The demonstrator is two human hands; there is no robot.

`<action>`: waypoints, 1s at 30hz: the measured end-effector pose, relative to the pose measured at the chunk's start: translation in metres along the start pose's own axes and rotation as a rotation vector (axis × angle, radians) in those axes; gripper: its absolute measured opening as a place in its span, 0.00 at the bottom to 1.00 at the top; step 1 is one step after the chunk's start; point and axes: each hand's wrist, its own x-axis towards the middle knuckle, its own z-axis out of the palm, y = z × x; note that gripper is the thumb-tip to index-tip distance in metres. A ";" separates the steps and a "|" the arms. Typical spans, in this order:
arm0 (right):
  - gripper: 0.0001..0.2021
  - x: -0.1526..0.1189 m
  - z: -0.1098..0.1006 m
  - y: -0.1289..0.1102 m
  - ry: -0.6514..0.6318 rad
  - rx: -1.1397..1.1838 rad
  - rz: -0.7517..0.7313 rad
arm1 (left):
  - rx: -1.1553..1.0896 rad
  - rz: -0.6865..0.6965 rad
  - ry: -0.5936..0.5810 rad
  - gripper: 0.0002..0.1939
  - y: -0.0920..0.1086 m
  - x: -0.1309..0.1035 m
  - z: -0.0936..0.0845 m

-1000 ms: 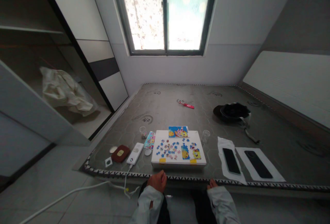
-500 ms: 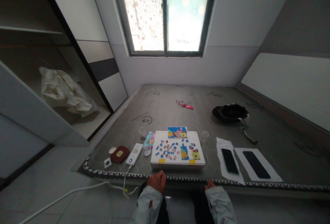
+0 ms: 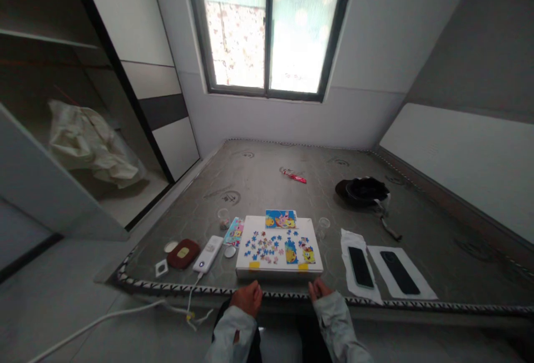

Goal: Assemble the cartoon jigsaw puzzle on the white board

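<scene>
A white box lies near the front edge of the grey mat, with loose puzzle pieces spread on its top. Two partly joined sections, one of them a yellow character, are at its right side. A picture card rests along the box's back edge. My left hand is closed at the mat's edge, just below the box's front left; what it holds, if anything, is hidden. Curled in front of the box's right corner is my right hand, whose contents I cannot make out.
To the left lie a white power bank with a cable, a brown pouch and a small lid. Two dark phones on white sheets are at the right. A clear cup stands beside the box; a dark cap sits farther back.
The camera view has shifted a little. My right hand has moved left and forward, closer to the box's front right corner. My left hand stays closed near the box's front left.
</scene>
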 end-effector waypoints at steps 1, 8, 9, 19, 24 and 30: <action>0.20 0.011 -0.002 -0.016 -0.024 -0.035 -0.059 | -0.003 0.001 0.001 0.12 0.001 0.000 0.000; 0.19 0.103 0.005 -0.128 -0.101 -0.151 -0.302 | -0.037 0.009 -0.012 0.12 0.003 0.000 -0.001; 0.17 0.111 0.008 -0.137 -0.112 -0.157 -0.316 | -0.042 0.009 -0.014 0.12 0.003 -0.001 0.000; 0.15 0.141 0.031 -0.152 -0.241 -0.183 -0.346 | -0.096 0.008 -0.016 0.12 -0.003 -0.004 0.004; 0.14 0.160 0.040 -0.155 -0.347 -0.138 -0.313 | -0.085 0.015 -0.040 0.12 -0.007 0.000 0.008; 0.14 0.175 0.045 -0.149 -0.426 -0.005 -0.213 | -0.026 0.003 -0.063 0.11 -0.006 0.005 0.016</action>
